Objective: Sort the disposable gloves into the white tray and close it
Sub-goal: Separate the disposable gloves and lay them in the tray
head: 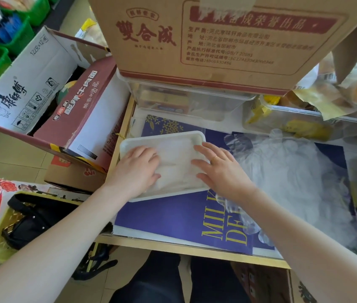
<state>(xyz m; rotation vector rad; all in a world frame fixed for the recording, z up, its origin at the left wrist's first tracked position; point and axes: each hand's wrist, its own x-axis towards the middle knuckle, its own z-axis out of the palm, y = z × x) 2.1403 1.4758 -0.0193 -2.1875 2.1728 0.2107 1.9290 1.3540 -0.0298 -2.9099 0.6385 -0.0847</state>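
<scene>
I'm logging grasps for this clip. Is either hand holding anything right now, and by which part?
Nothing is gripped. The left hand and right hand lie flat, fingers straight, pressing the gloves down inside the white tray.

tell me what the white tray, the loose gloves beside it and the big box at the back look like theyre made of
White tray: probably foam or thin plastic, matte, with a soft rounded rim.
Loose gloves: thin clear plastic film, glossy and crinkled; the purple sheet shows through.
Big box: brown corrugated cardboard, dull, with red print and tape on top.
</scene>
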